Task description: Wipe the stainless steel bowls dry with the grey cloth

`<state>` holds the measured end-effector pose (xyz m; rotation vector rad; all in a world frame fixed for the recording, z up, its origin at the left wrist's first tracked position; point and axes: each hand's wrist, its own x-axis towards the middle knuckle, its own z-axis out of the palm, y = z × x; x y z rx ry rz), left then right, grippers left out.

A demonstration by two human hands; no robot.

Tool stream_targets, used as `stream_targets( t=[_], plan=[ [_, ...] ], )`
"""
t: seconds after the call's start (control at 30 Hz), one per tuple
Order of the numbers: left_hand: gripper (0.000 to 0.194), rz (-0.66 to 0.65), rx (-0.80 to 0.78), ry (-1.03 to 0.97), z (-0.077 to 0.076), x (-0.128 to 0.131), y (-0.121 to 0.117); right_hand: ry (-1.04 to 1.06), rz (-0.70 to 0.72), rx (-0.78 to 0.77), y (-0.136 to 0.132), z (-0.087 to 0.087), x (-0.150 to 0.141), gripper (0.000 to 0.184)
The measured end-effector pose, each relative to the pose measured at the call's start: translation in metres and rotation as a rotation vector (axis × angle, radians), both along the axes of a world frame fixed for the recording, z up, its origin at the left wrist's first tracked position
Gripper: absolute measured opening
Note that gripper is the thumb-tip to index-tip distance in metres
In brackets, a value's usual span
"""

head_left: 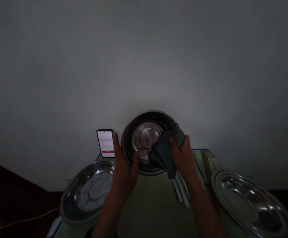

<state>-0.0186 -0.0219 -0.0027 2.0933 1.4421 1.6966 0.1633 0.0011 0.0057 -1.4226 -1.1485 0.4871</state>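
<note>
My left hand (124, 168) grips the left rim of a steel bowl (144, 132), which is tilted up so its inside faces me, above the table. My right hand (182, 155) is closed on a grey-green cloth (165, 150) that is pressed against the bowl's inner right side. The bowl's shiny flat bottom shows between the two hands.
A steel plate (84, 195) lies at the table's left and another steel plate (253, 205) at its right. Cutlery (183, 191) and chopsticks (205, 163) lie under my right forearm. A lit phone (105, 142) stands against the white wall. A white cable (22, 219) trails at lower left.
</note>
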Motion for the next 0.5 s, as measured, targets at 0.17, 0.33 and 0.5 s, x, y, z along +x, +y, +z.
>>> stream_targets(
  t=[0.17, 0.33, 0.5],
  plan=[
    [0.071, -0.177, -0.141, 0.107, 0.003, -0.021, 0.003, -0.205, 0.083, -0.007, 0.0, -0.002, 0.014, 0.025],
    [0.056, -0.48, -0.448, 0.278, 0.009, -0.034, -0.003, -0.449, 0.469, -0.052, -0.005, -0.002, 0.031, 0.012],
    [0.072, -0.344, -0.376, 0.172, 0.012, -0.022, -0.006, -0.309, 0.352, -0.028, -0.003, 0.0, 0.032, 0.018]
  ],
)
